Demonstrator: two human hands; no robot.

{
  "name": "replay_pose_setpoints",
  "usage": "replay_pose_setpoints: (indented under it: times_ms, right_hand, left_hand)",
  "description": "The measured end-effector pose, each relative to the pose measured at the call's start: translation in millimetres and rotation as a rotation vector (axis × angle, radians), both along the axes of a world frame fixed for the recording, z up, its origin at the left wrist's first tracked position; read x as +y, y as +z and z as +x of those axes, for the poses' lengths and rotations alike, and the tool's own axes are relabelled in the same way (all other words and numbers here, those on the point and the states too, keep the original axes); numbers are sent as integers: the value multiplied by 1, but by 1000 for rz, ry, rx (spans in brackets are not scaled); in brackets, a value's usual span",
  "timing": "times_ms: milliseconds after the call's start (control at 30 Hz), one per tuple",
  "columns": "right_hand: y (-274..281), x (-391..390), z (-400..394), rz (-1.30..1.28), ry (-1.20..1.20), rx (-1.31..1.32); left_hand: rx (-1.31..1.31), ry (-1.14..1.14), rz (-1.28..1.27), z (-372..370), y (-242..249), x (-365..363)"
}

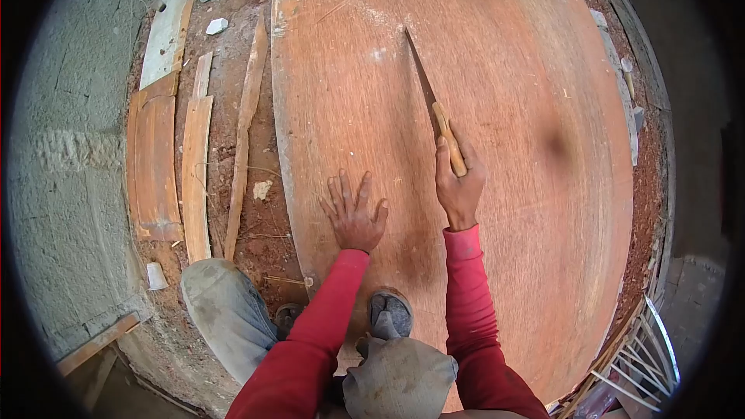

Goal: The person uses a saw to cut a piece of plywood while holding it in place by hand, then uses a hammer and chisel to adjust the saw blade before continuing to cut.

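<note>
A large reddish-brown wooden sheet (512,109) lies on the ground in front of me. My left hand (358,216) is pressed flat on its left part, fingers spread, holding nothing. Right of it, my right hand (461,174) is closed round the light wooden handle of a handsaw (421,74). The saw's dark, narrow blade points away from me, its tip over the upper part of the sheet near some pale dust. Whether the blade touches the sheet I cannot tell.
Several wood strips (195,174) and a brown board (155,167) lie on soil to the left, beside a rough grey wall (70,147). A white cup (157,276) is lower left. My shoe (390,315) is on the sheet. A white rack-like object (640,357) is lower right.
</note>
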State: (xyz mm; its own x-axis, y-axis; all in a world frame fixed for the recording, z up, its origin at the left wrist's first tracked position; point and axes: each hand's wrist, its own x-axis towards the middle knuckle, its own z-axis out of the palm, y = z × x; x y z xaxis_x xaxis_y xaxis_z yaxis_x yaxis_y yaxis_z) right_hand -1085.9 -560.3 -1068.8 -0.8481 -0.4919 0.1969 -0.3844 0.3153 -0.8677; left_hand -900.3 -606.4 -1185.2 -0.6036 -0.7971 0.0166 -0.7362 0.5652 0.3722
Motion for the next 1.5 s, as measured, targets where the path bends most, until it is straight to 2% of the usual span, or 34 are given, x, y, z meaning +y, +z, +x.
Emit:
replay_pose_setpoints:
  times_ms: [100,200,267,367,500,567,767,867,900,1000,1100,1200,1300,1433,1500]
  right_hand:
    - [4,5,2,30,-10,-26]
    - [2,1,4,-25,-1,108]
    - [-5,-7,-2,56,-16,143]
    - [-2,-39,-21,63,-22,113]
    - [17,-28,-13,61,-17,75]
    - [13,-27,0,-25,-60,69]
    - [-3,-75,-49,3,-74,169]
    - [32,-34,-6,55,-36,99]
    - [25,-31,2,-40,-68,260]
    - [16,-47,-17,51,-73,106]
    - [-9,-86,-53,18,-67,157]
    - [22,-29,-9,51,-35,72]
    - [3,-10,6,-59,-81,181]
    - [-2,-59,-32,70,-88,14]
    - [-8,-64,-39,-20,-59,244]
  left_hand:
    - [2,-6,-31,0,-2,0]
    - [-12,-2,7,-1,1,0]
    - [-3,6,-2,-4,-1,-2]
    - [-5,-10,-6,0,-1,1]
    - [1,-8,1,0,-2,-1]
    - [3,-5,8,-3,-1,-2]
    - [6,-7,-9,-2,0,-5]
    - [11,-5,-1,-4,-2,-5]
    - [11,-7,8,-1,-1,-1]
    - [3,-5,15,-2,1,-1]
    - [-12,-13,-15,-1,1,0]
    - [-14,-13,-16,0,-2,-1]
    - [-22,-8,-16,-1,-4,-1]
    - [-14,-21,-52,0,-4,4]
    - [-26,-18,-22,0,-3,0]
